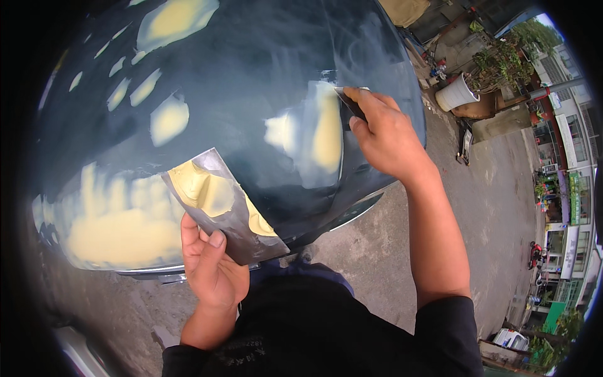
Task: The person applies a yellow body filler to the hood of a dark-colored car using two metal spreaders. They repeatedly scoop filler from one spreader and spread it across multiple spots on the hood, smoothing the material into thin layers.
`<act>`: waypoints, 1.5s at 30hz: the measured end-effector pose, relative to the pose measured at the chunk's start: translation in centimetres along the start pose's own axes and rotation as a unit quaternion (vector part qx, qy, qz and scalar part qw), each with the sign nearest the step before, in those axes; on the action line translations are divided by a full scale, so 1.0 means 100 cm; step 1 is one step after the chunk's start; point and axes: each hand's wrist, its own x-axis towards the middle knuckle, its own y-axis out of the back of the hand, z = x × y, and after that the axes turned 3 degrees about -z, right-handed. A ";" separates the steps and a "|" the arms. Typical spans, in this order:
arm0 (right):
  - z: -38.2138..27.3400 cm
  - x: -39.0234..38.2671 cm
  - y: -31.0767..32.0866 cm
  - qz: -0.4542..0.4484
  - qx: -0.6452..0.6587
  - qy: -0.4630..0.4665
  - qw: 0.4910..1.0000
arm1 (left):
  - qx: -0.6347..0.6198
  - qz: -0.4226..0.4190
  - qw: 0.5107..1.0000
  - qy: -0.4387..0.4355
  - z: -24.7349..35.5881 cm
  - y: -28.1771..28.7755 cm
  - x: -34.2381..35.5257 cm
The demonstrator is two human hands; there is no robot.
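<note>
My left hand (pixel 212 267) grips a grey metal plate (pixel 251 242) with yellow putty (pixel 198 188) smeared on it, held over the front edge of a dark car panel (pixel 254 69). My right hand (pixel 386 135) holds a dark, flat spreader (pixel 350 102) against the panel at the right, beside a pale yellow filler patch (pixel 326 125). A large smeared filler area (pixel 113 232) covers the panel's lower left, and several smaller patches (pixel 168 119) dot its upper left.
Grey pavement (pixel 364 251) lies below and right of the car. At the right are a white plant pot (pixel 455 94) with greenery, a jack-like metal object (pixel 465 141), a red scooter (pixel 535 254), a white vehicle (pixel 510 339) and building fronts (pixel 571 251).
</note>
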 end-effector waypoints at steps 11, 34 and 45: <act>-0.022 -0.040 -0.010 -0.089 0.013 0.019 0.996 | 0.051 0.058 0.997 0.002 -0.014 -0.003 -0.018; 0.006 -0.105 -0.007 -0.036 0.098 0.096 0.990 | 0.053 0.021 0.998 0.016 -0.017 -0.043 -0.009; 0.046 0.010 -0.008 -0.056 0.044 0.095 0.993 | 0.064 0.064 0.995 0.029 -0.016 -0.028 -0.025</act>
